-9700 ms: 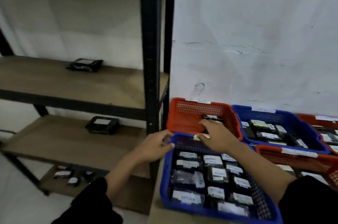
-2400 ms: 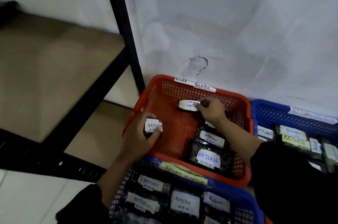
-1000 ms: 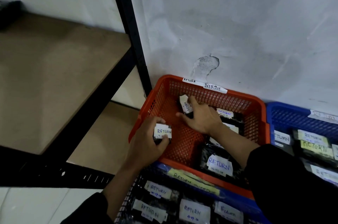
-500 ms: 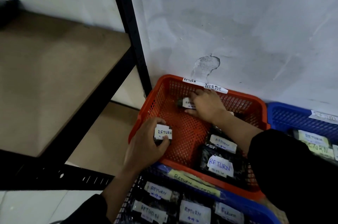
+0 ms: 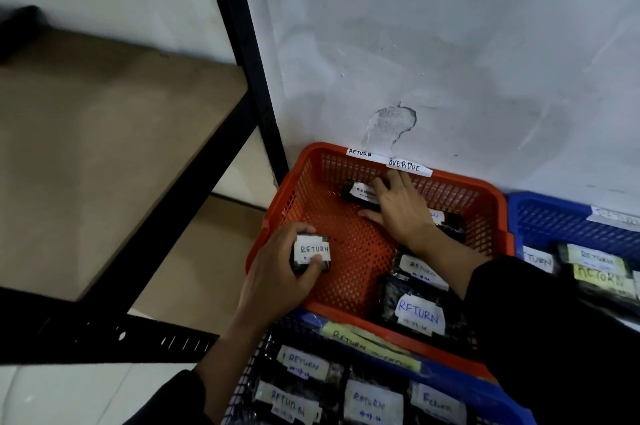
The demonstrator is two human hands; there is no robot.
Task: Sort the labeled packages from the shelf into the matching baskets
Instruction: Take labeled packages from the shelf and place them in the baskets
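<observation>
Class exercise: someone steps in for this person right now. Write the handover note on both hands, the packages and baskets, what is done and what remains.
Left hand grips a RETURN-labelled package over the orange basket, marked RETURN OVERDUE.
Right hand lies open on a package at the back.
Done: several packages already lie in the orange basket and the blue baskets.
Left: set down the held one. Shelf barely in view; check it.

- Orange basket [image 5: 491, 216], tagged "RETURN OVERDUE", sits against the wall.
- Small black package [image 5: 311, 253] with a white "RETURN" label is gripped at the basket's near-left rim.
- Another labeled package [image 5: 360, 194] lies flat on the basket's far floor.
- More "RETURN" packages [image 5: 417, 313] are stacked at its right side.
</observation>
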